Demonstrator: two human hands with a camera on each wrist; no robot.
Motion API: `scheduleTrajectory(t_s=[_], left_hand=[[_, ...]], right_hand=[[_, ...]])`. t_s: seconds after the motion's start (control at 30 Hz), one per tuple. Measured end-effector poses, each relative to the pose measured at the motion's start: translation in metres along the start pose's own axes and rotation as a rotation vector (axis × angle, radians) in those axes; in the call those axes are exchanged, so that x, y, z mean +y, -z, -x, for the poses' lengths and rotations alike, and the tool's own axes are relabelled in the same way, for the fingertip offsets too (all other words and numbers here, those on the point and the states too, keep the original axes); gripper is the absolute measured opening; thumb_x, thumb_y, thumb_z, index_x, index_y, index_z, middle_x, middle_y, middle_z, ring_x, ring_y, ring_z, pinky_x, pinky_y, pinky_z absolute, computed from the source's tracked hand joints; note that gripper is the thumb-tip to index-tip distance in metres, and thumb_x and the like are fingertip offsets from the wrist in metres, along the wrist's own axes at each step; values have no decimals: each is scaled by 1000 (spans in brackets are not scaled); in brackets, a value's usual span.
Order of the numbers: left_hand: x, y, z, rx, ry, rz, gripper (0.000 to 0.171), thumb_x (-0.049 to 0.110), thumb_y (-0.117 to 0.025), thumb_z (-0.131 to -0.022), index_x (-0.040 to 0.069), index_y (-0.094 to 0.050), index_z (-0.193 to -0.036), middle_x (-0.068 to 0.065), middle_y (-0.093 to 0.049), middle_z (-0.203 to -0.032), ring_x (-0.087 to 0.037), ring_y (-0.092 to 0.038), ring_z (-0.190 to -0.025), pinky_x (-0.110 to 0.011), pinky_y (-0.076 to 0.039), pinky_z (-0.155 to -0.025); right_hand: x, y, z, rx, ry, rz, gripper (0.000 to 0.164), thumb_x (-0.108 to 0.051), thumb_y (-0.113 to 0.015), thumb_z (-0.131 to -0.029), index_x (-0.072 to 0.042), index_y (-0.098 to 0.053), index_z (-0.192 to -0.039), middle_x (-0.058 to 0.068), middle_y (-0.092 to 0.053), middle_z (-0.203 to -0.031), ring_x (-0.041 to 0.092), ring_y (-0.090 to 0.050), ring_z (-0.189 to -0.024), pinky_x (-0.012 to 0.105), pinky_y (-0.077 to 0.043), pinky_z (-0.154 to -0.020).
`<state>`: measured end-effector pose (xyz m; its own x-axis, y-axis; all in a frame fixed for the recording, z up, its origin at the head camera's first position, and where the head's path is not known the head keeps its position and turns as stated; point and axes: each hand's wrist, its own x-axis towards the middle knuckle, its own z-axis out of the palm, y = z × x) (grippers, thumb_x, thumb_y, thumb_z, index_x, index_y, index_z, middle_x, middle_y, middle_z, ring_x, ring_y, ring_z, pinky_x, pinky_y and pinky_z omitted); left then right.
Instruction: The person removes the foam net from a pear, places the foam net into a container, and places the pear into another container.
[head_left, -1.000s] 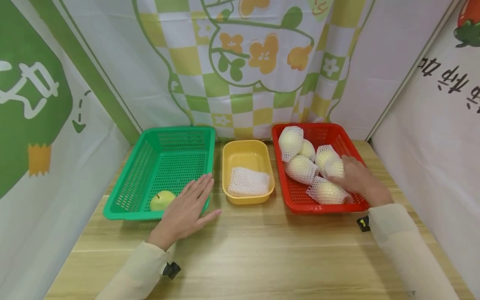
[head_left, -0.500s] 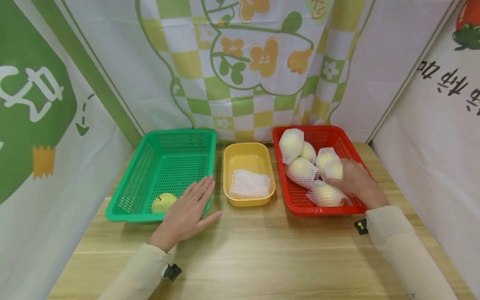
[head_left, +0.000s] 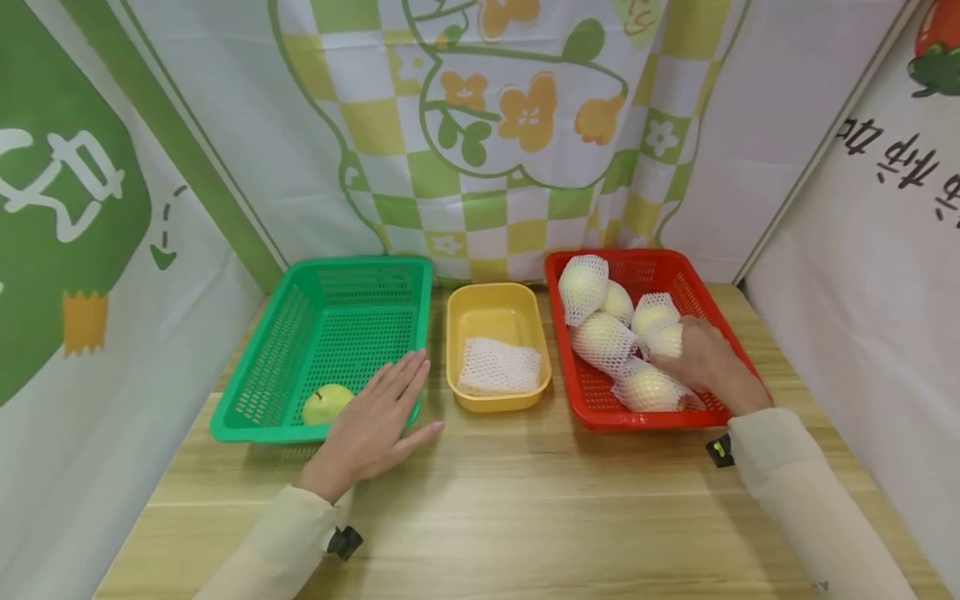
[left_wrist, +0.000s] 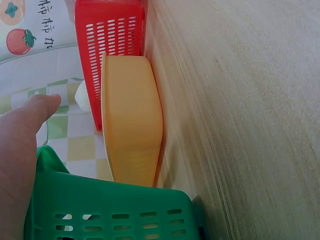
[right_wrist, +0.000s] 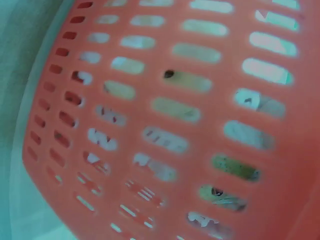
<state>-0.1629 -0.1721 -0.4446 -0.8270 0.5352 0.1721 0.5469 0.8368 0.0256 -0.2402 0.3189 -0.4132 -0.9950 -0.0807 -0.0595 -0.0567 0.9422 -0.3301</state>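
Note:
My right hand reaches into the red basket and grips a net-wrapped pear. Its fingertips are partly hidden behind the fruit. Several other pale pears in white foam nets lie around it, among them one wrapped pear at the front. Over the near right corner of the green basket, my left hand lies with straight fingers, thumb spread. A bare yellow-green pear sits beside it inside that basket. The right wrist view shows only the slotted basket wall, with the hand out of sight.
Between the baskets stands a yellow tray holding flattened white foam nets. All three containers rest on a wooden table. A checked curtain hangs close behind them, and printed cloth walls flank both sides.
My right hand keeps its grip on the wrapped pear and shifts only slightly. The left hand stays in place at the green basket. The head view moves a little.

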Motion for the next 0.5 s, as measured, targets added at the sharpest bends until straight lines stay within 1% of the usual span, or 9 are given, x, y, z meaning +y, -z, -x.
scheduleTrajectory(t_s=[0.1,0.2,0.3,0.37,0.43,0.5], left_hand=[[0,1,0,-2,0,-1,91,63,-48,-105,1,-24,-167,-14,-16,-178,-32,-20,-165,-50,-22,-135],[0,1,-1,-1,-2,1,91,63,-49,-105,1,-24,-167,-13,-16,-178,-31,-20,-165,-50,-22,-135],[0,0,0,1,-4,-3,91,63,-48,-105,1,-23,-167,-13,-16,-178,-31,-20,-165,-50,-22,-135],[0,0,0,-1,-5,-5,91,63,-49,-105,1,-23,-167,-13,-17,-178,-31,-20,-165,-50,-22,-135],[0,1,0,-3,-2,-5,91,63,-49,-105,1,-23,-167,-13,-17,-178,-31,-20,-165,-50,-22,-135],[0,1,1,-4,-2,-5,91,62,-49,-105,1,-23,-167,-13,-17,-178,-31,-20,-165,-50,-22,-135]], right_hand=[[0,3,1,15,-5,13,81,-38,-74,-94,22,-42,-138,37,-55,-122,45,-55,-103,58,-53,-90],[-2,7,2,35,23,27,79,-36,-75,-93,23,-43,-135,38,-56,-122,46,-56,-103,59,-53,-90],[-5,12,3,75,67,30,77,-33,-78,-92,23,-47,-134,39,-57,-124,48,-56,-105,61,-53,-93],[-9,16,4,108,105,26,74,-32,-79,-91,22,-49,-132,39,-58,-122,48,-57,-104,62,-54,-91],[-14,21,6,142,150,9,69,-29,-79,-90,19,-52,-132,37,-61,-121,47,-59,-103,62,-55,-89],[-22,26,10,164,187,-11,68,-27,-79,-90,17,-53,-134,36,-61,-125,47,-60,-106,64,-56,-91]])
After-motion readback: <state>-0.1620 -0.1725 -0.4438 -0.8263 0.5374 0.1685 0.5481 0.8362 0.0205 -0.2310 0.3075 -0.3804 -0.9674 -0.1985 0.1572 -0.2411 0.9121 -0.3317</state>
